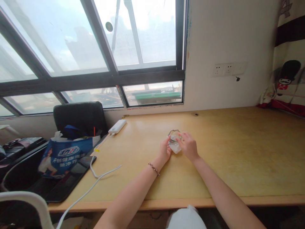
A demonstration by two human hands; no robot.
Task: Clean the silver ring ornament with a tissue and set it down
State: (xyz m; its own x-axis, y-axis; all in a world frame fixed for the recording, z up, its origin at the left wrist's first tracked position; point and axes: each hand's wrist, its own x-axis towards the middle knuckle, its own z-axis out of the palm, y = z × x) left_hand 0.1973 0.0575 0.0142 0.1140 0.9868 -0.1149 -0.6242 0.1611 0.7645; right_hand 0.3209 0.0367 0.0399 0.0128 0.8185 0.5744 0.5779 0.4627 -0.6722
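A small clear glass-like vessel (174,133) with a darker rim is held over the wooden table, between my two hands. Its exact kind is hard to make out. Something white and crumpled, like a tissue (175,147), shows at its near side. My left hand (165,149), with a braided bracelet at the wrist, is closed around the vessel's left side. From the right, my right hand (189,145) has its fingers bent at the vessel's rim and the white piece. Whether those fingers pinch the tissue or the rim is partly hidden.
The wooden table (238,159) runs under a window. A white power bank (117,126) with a white cable (101,176) lies left. Beyond are a dark tablet-like panel (71,181), a blue bag (68,156) and a black chair (79,116). Wall sockets (224,69) are at right.
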